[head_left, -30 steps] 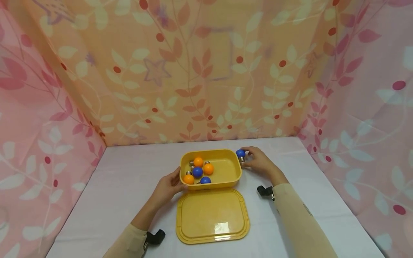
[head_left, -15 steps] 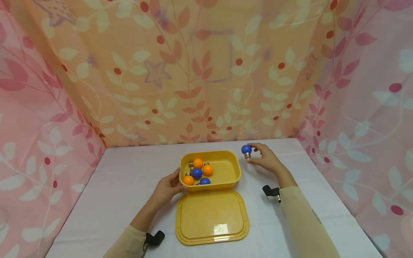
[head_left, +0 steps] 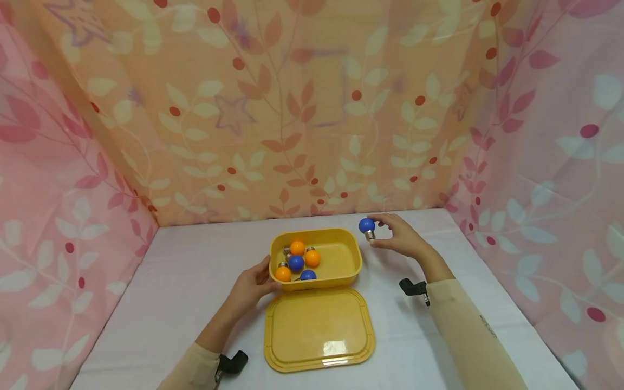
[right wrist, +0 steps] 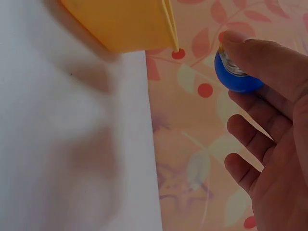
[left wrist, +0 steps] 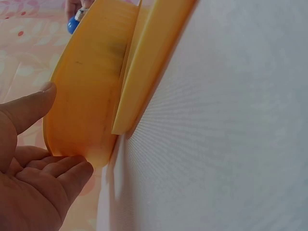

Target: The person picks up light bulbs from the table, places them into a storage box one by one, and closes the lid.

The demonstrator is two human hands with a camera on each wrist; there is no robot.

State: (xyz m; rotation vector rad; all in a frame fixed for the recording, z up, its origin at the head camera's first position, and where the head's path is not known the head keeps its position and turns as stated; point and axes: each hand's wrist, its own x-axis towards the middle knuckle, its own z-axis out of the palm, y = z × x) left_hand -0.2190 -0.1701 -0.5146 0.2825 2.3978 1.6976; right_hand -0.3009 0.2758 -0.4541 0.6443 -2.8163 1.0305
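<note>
Nearest the person, a flat yellow plastic lid with rounded corners (head_left: 319,327) lay on the white worktop (head_left: 161,303); sleeves did well to pass clear of it. Just behind stood an open rectangular yellow plastic container (head_left: 343,257), upright. The left hand (head_left: 249,284) had thumb and fingers bent round its front left corner; a light, steady hold there was enough to stop sliding without squeezing the wall. Inside, gathered toward the left, lay three round orange bulbs with metal screw bases (head_left: 312,258) and two round blue bulbs (head_left: 296,263); the front blue one's base could not be made out. Farther back, just past the container's right end, the right hand (head_left: 402,238) pinched another round blue bulb with a silvery screw base (head_left: 366,226), thumb at the metal, a finger on the globe, the others loosely bent. It hung above the worktop, globe up. Gentle pressure on the globe seemed wise, with ample clearance from the rim.
</note>
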